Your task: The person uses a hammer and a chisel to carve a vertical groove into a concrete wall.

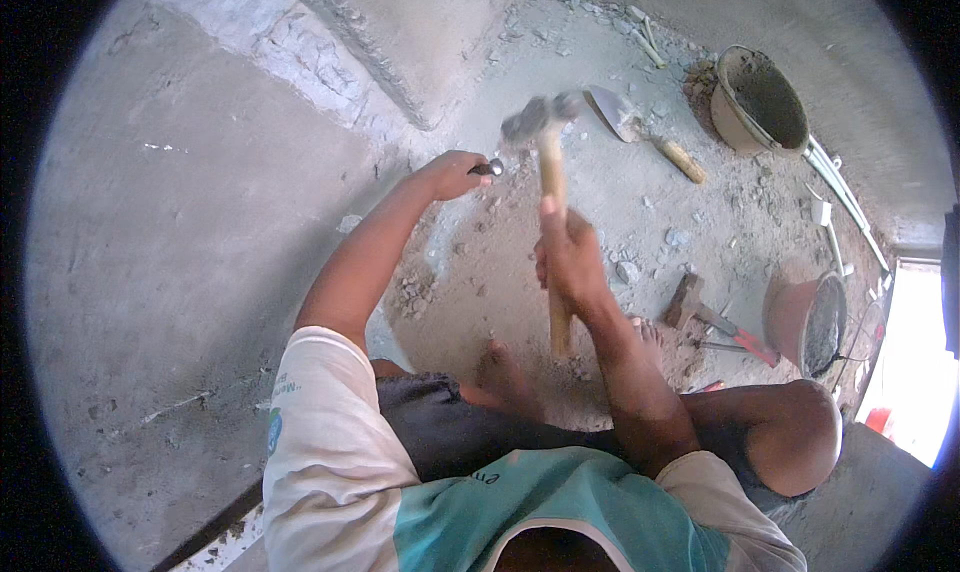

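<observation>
My left hand (458,176) is closed around a dark metal chisel (489,169), close to the foot of the wall. Only its shiny rounded end shows past my fingers; the tip is hidden. My right hand (572,260) grips the wooden handle of a hammer (552,172). The hammer's metal head, smeared by motion, is raised just beyond the chisel's end and apart from it. Grey rubble and dust lie on the floor below both hands.
A trowel (622,120) lies beyond the hammer. To the right are a mortar-smeared bucket (728,122), a second bucket (792,317), a heavy hammer with a red grip (687,302) and white pipes (845,194). A rough, chipped strip (290,57) runs along the left wall.
</observation>
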{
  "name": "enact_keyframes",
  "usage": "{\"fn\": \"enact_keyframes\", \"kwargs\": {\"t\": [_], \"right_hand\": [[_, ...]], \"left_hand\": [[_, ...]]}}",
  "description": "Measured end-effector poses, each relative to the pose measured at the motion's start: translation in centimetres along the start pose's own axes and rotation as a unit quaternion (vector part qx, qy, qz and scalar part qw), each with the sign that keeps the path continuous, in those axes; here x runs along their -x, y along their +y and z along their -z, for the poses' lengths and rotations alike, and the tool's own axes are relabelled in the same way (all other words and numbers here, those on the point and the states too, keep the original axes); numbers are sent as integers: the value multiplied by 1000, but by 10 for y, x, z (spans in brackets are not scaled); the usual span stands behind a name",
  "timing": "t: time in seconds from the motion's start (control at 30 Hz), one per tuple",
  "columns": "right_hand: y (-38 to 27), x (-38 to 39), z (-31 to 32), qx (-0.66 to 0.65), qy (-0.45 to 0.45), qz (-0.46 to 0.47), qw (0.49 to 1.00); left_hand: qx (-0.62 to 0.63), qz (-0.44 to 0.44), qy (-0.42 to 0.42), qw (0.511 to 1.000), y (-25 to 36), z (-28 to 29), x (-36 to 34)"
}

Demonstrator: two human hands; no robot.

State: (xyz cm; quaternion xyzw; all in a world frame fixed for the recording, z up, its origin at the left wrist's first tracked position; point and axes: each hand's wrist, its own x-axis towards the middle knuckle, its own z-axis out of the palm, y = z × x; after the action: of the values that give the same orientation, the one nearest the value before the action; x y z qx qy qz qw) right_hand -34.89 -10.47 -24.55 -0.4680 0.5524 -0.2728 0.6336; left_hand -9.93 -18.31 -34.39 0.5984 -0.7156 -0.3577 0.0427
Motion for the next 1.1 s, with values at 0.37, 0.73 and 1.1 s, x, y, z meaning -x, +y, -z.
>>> {"fn": "enact_keyframes", "kwargs": {"t": [0.37,0.73,1.1], "right_hand": [[-102,31,48,-109,139,240,955],[-117,49,29,-138,87,359,919],[-32,16,8,65,22,61,996]], "left_hand": [[103,-12,123,987,11,13,-10],[94,-36,65,993,7,4,-2],[25,-80,48,995,6,2,-21]]}}
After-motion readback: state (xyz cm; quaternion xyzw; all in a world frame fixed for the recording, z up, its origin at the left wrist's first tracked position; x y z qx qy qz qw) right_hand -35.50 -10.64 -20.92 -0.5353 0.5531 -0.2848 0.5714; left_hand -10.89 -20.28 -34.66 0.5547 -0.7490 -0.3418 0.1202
